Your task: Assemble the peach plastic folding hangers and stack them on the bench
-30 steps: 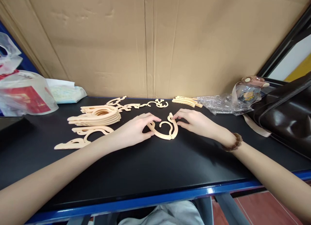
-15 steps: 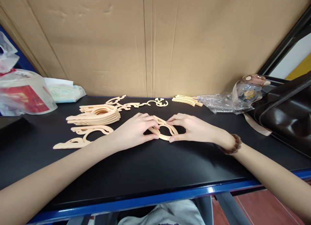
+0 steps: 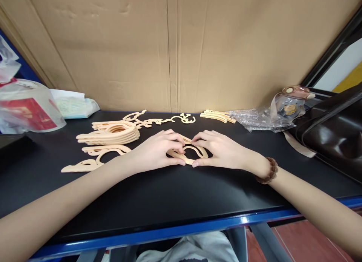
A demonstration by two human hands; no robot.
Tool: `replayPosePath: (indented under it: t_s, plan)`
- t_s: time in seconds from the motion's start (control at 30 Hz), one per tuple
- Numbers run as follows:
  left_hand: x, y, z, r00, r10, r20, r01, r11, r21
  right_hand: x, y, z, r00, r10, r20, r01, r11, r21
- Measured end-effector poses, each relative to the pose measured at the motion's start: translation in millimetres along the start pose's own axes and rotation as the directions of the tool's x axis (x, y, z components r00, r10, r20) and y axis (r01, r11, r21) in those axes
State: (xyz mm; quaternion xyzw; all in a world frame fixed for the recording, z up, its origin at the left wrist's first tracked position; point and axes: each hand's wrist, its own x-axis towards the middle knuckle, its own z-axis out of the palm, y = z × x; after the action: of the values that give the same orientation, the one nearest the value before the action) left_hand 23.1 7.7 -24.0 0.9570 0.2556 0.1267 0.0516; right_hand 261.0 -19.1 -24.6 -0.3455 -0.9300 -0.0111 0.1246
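Note:
Between my hands, low over the black table, is a cream plastic folding hanger [image 3: 204,151] with a round opening in its middle. My left hand [image 3: 162,149] has its fingers and thumb closed on the hanger's left side. On the right side, my right hand [image 3: 219,149] grips it with the thumb at the near edge and the fingers at the far edge. My fingers hide parts of the piece. Left of my hands lies a stack of similar cream hangers [image 3: 113,136], with another folded hanger [image 3: 85,165] nearer to me, partly behind my left forearm.
Loose cream hook-like pieces [image 3: 154,122] lie at the back, beside a smaller curved group [image 3: 184,119]. Further right are cream strips [image 3: 216,116] and a clear plastic bag [image 3: 254,119]. A dark bag [image 3: 333,130] stands right; a plastic-wrapped package [image 3: 31,107] stands left.
My right hand has shifted slightly left along the hanger, bringing its thumb closer to my left thumb. Both hands keep hold of the hanger, and the other pieces stay in place.

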Motion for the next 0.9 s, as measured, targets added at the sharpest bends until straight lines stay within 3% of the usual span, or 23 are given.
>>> replayPosePath:
  t_s: [0.2, 0.4, 0.53, 0.67, 0.8, 0.9]
  plan:
    - [-1, 1, -0.2, 0.999, -0.032, 0.014, 0.032, 0.999, -0.028, 2, -2, 1, 0.999, -0.034, -0.016, 0.033, 0.999, -0.011]
    - [-1, -1, 0.2, 0.998, -0.058, 0.003, 0.058, 0.998, -0.009, 1, -1, -1, 0.998, -0.053, 0.017, 0.05, 0.987, 0.155]
    - [-1, 1, 1.6, 0.998, -0.059, 0.003, 0.059, 0.998, 0.016, 0, 3, -2, 1.0, 0.01, 0.001, -0.01, 0.958, 0.288]
    - [-1, 3, 2.5, 0.997, -0.072, -0.011, 0.072, 0.997, -0.02, 0, 5, -3, 0.996, 0.088, -0.007, -0.085, 0.977, 0.196]
    - [-2, -2, 1.2, 0.978, -0.199, -0.056, 0.188, 0.97, -0.153, -1, 5, -5, 0.995, 0.08, 0.056, -0.088, 0.983, 0.162]
    - [-3, -10, 1.4, 0.951, -0.27, -0.149, 0.252, 0.959, -0.127, -1, 5, -6, 0.995, 0.069, 0.069, -0.081, 0.977, 0.197]
